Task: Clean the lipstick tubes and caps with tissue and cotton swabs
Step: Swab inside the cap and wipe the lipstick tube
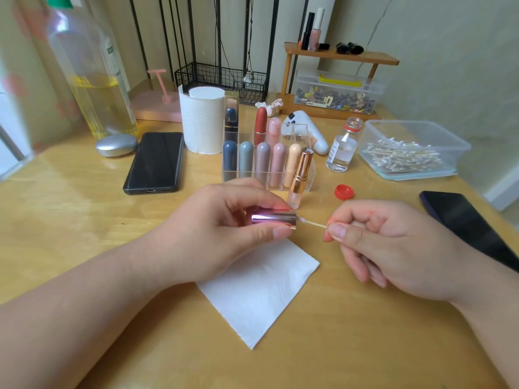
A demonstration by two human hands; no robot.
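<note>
My left hand (213,234) grips a shiny pink metallic lipstick cap (273,219), held sideways with its open end facing right. My right hand (382,245) pinches a cotton swab (313,223) whose white tip sits at the cap's opening. A white tissue sheet (258,290) lies flat on the table below both hands. Just behind the cap stands the uncapped rose-gold lipstick tube (300,175). A clear organizer (304,153) holds several pastel lipsticks.
A tissue roll (202,119), a black phone (156,162), a silver case (116,144) and a large bottle (90,71) stand at the left. An open glass bottle (341,147), its red lid (344,191), a tub of swabs (407,150) and a second phone (469,228) are at the right.
</note>
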